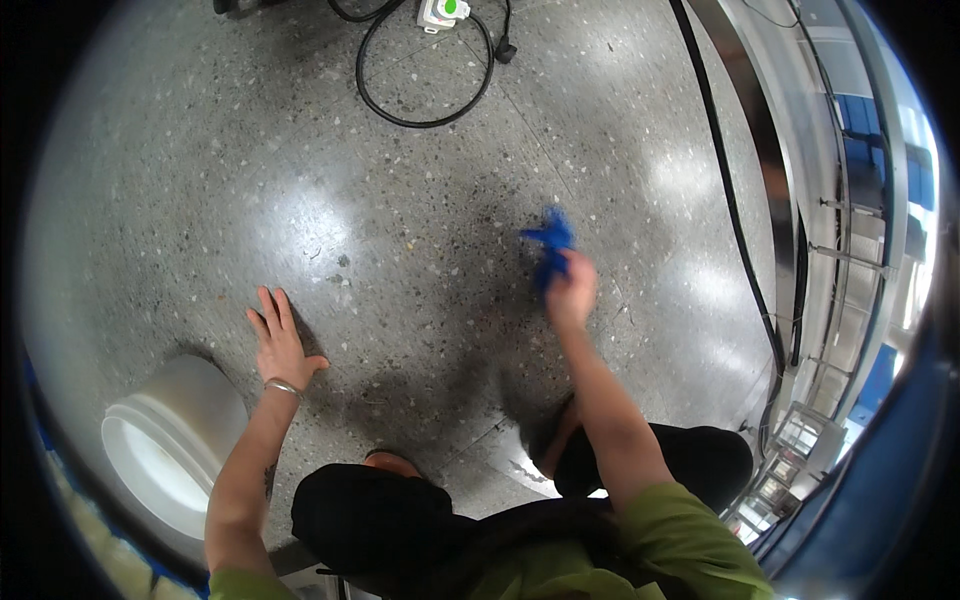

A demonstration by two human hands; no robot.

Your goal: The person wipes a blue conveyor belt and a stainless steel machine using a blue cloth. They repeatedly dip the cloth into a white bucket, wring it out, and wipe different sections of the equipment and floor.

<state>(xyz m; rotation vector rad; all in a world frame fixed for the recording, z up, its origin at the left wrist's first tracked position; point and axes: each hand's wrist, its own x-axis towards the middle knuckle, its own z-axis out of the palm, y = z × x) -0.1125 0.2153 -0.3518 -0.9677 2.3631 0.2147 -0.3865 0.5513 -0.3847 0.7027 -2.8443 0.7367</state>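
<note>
A bunched blue cloth (pixel 553 238) is gripped in my right hand (pixel 573 289), at or just above the speckled grey floor (pixel 420 225); motion blur hides whether it touches. My left hand (pixel 283 345) lies with palm down and fingers spread on the floor, a metal bracelet (pixel 283 386) at its wrist. Beside my left forearm stands a whitish plastic bucket (pixel 176 420); its contents cannot be made out.
Ahead on the floor are a looped black cable (pixel 358 67), a white power socket block (pixel 437 13) and a black plug (pixel 505 51). Along the right run a thick black cable (pixel 718 142) and a metal frame (pixel 776 150). My bent knees are close below.
</note>
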